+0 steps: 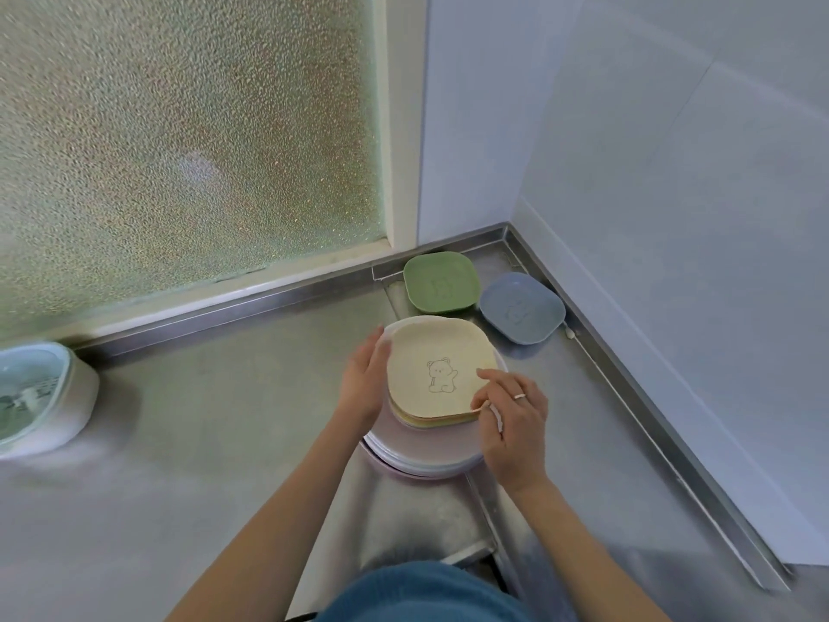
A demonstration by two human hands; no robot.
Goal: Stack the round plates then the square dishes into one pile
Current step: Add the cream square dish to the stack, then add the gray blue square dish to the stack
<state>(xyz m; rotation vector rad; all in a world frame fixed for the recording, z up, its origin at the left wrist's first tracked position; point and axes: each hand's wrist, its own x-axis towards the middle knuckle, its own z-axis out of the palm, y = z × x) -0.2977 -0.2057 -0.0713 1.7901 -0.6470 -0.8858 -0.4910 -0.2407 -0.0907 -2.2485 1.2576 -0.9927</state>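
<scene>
Plates (421,460), round ones, already sit piled nearest, square dishes begun on top. Right hand (511,424) pinches the cream dish (439,365) at its near-right corner; left hand (363,379) rests flat-fingered against its left edge. Farther off, green dish (442,282) and blue dish (522,312) remain unstacked.

Square dishes (437,374) sit atop round plates (421,455), two dishes (442,282) behind.

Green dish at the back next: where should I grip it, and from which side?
Judging by its pose, pinch the near raised rim of the green dish, coming from the front. It lies flat, its back against the counter's metal lip, with the blue dish crowding its right.
</scene>
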